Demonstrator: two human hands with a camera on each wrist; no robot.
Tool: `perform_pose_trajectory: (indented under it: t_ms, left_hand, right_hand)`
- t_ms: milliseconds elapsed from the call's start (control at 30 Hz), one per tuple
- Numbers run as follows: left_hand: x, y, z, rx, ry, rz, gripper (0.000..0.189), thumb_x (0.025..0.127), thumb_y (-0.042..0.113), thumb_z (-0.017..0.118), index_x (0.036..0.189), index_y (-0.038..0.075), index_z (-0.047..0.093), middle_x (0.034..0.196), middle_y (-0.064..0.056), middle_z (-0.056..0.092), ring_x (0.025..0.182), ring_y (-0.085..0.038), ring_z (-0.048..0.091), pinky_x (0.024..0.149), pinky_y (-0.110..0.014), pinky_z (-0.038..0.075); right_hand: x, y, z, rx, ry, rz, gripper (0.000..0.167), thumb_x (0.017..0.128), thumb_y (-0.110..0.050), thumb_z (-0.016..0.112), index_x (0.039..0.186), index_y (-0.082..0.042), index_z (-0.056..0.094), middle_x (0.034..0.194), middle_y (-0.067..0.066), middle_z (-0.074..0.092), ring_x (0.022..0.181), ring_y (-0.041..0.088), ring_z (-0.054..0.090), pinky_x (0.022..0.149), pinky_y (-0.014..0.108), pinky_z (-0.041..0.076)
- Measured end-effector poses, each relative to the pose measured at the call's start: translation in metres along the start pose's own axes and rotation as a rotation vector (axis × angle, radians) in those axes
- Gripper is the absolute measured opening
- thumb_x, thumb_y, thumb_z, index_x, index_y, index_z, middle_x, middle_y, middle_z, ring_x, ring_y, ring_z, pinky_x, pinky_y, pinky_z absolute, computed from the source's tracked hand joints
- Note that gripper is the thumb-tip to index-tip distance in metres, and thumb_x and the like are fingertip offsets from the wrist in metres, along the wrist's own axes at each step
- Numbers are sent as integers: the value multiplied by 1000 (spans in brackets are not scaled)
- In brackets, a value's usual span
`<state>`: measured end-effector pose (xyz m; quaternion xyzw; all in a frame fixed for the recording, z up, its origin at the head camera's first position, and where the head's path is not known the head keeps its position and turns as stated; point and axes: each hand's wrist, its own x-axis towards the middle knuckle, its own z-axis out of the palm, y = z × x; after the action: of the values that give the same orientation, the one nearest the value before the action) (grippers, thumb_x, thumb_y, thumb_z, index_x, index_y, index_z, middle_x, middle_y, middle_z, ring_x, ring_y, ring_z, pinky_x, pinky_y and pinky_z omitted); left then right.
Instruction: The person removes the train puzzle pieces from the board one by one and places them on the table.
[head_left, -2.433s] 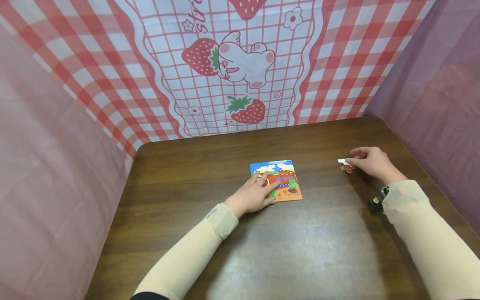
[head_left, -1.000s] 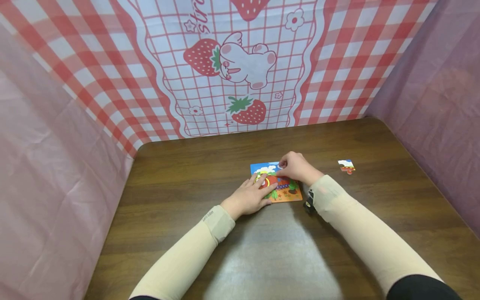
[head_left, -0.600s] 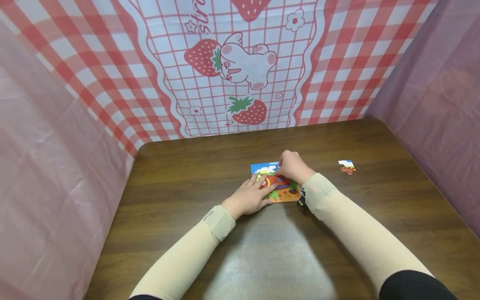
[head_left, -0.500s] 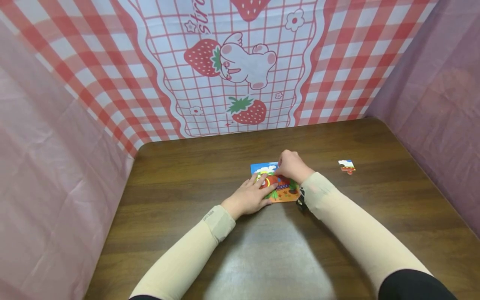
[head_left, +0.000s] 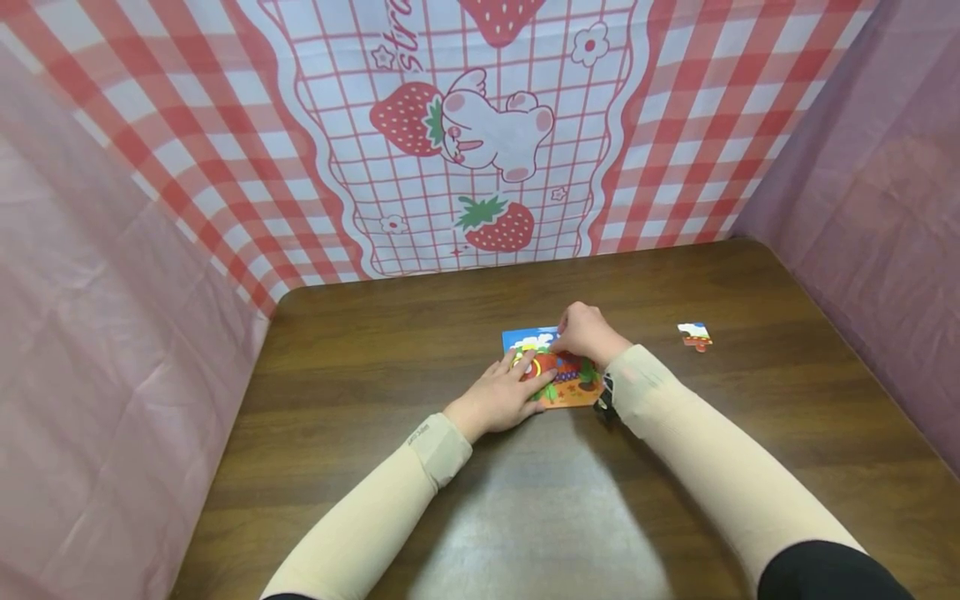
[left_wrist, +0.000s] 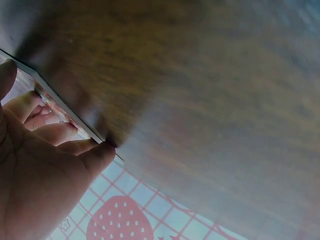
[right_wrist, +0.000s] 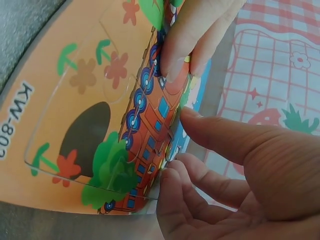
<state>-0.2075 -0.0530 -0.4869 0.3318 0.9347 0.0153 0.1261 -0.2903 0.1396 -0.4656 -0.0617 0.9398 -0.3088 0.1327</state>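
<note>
A square jigsaw puzzle (head_left: 573, 395), printed with a red train, clouds and an orange ground marked KW-803, lies flat on the table. My left hand (head_left: 497, 397) rests on its left part with fingers spread and nearly straight. At the puzzle's upper right, my right hand (head_left: 590, 335) bends its thumb and fingers at a puzzle piece (right_wrist: 152, 145) of the train area. Close up in the right wrist view, thumb and fingertips meet the surface along the piece's curved seam. How far it is lifted is hidden. The left wrist view shows the puzzle's edge (left_wrist: 70, 107) beside the left fingers.
A loose puzzle piece (head_left: 697, 337), with blue, white and red on it, lies on the brown wooden table (head_left: 360, 358) to the right. Red-checked strawberry cloth (head_left: 495, 142) hangs behind the back edge. Pink cloths hang at both sides.
My right hand has left the loose piece at the right and come over to the puzzle. During the last second it stays there, shifting slightly. The left hand keeps resting on the puzzle.
</note>
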Motion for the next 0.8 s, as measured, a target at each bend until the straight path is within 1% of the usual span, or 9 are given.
perform_pose_trajectory:
  t_ms: [167,400,633,800]
  left_hand:
    - [1,0,1,5,0,-2,61,106,53,42,162,33,29,168,-14,13,150,-42,14,116,-51,27]
    - [2,-1,2,-10,-5,-7,61,106,54,41,163,34,26,169,-12,10,151,-42,13,117,-51,26]
    - [2,-1,2,-18,4,-8,61,106,53,43,162,34,29,168,-13,13,150,-42,14,117,-51,26]
    - [1,0,2,-10,-1,-8,61,106,53,43,162,34,29,168,-14,13,150,-42,14,117,-51,25]
  right_hand:
    - [0,3,-1,5,15,-1,30,81,-18,86,93,4,70,93,15,68,87,31,63,74,42,57]
    - [3,6,-3,30,13,-5,33,81,-20,86,97,5,72,95,17,69,87,32,65,73,42,58]
    - [5,11,-3,27,1,18,33,82,-23,86,98,3,75,97,15,71,89,30,65,78,42,56]
    - [4,13,-4,42,-7,17,33,82,-23,86,99,3,75,98,14,71,91,30,64,79,43,55]
